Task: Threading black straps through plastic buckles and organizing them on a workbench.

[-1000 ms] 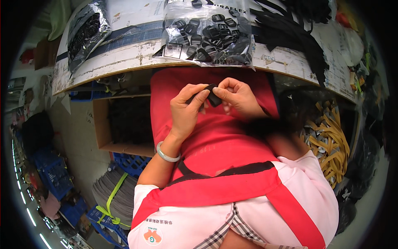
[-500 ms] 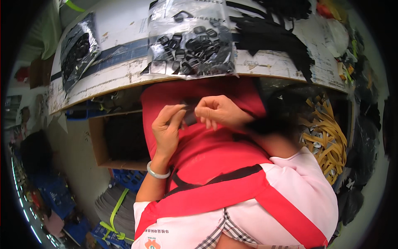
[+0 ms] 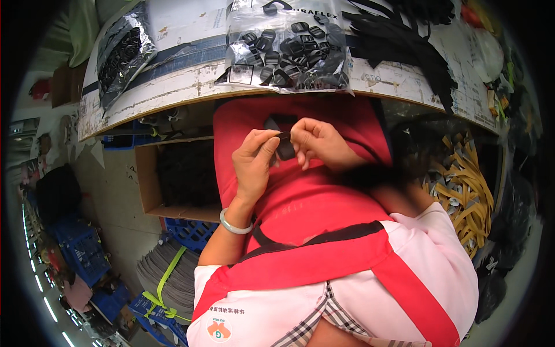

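Observation:
Both my hands meet over the red apron (image 3: 306,196) on my lap. My left hand (image 3: 253,165), with a pale bangle on the wrist, pinches the end of a short black strap (image 3: 285,150) between thumb and fingertips. Close beside it, my right hand (image 3: 325,144) has its fingers curled in on the strap's other side. Wide dark parts of the strap show above and below the fingertips. Whether a buckle sits on it is hidden by the fingers.
On the table (image 3: 191,84) ahead lie a clear bag of black plastic buckles (image 3: 289,55), another bag (image 3: 124,55) of dark parts, and black straps (image 3: 399,52). Below stand an open cardboard box (image 3: 149,179) at left and a heap of tan strips (image 3: 459,191) at right.
The whole view has shifted, with table and lap now slightly higher and further right. My hands stay close together, and the black strap between them shows more clearly.

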A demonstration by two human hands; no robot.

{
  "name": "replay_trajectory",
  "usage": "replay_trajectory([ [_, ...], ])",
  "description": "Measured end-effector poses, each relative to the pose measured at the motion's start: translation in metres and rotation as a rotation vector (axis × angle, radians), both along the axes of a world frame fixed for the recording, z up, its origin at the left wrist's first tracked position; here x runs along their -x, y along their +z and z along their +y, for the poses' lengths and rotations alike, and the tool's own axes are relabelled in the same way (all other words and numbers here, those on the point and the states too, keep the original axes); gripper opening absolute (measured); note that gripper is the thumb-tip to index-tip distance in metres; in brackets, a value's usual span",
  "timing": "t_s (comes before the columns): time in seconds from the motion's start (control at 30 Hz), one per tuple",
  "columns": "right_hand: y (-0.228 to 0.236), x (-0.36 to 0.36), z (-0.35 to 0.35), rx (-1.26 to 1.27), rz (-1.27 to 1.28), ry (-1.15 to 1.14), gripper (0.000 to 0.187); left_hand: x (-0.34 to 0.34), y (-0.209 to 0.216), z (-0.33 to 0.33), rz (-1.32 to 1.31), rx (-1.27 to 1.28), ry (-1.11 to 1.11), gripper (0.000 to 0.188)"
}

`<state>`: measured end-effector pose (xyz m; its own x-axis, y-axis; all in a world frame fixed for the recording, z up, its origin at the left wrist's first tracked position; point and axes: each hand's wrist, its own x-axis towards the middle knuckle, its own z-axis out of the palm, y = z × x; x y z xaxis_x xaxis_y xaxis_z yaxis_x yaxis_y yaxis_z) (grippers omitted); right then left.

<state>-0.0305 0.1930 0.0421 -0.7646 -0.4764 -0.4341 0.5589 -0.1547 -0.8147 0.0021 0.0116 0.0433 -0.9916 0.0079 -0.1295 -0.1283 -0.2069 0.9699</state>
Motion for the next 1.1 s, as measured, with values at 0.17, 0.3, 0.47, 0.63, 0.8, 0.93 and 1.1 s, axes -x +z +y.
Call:
replay_trajectory([
  [0.17,0.01,0.016,0.012,0.052,-0.225,0.331,0.017,0.001,0.003,-0.005,0.103,0.12,-0.108,0.008],
  [0.3,0.002,0.018,-0.001,-0.04,0.096,0.201,0.018,-0.006,0.031,-0.027,-0.238,-0.035,-0.267,0.008],
  [0.47,0.023,0.047,0.02,-0.13,0.293,0.089,0.018,-0.034,0.066,-0.117,-0.163,0.064,-0.216,0.011],
  [0.63,0.032,0.124,0.082,-0.466,0.809,-0.293,0.014,-0.065,0.057,-0.225,-0.056,0.409,0.652,0.028],
  [0.8,0.02,0.255,0.161,-1.107,1.125,-0.473,0.022,-0.06,0.004,-0.238,-0.211,-0.265,0.716,0.03],
  [0.93,0.0,0.305,0.227,-1.708,1.008,-0.458,0.049,-0.044,-0.028,-0.191,-0.276,-0.443,0.441,0.028],
  [1.1,-0.022,0.285,0.24,-1.569,0.794,-0.074,0.048,-0.028,-0.034,-0.155,-0.319,-0.511,0.326,0.029],
])
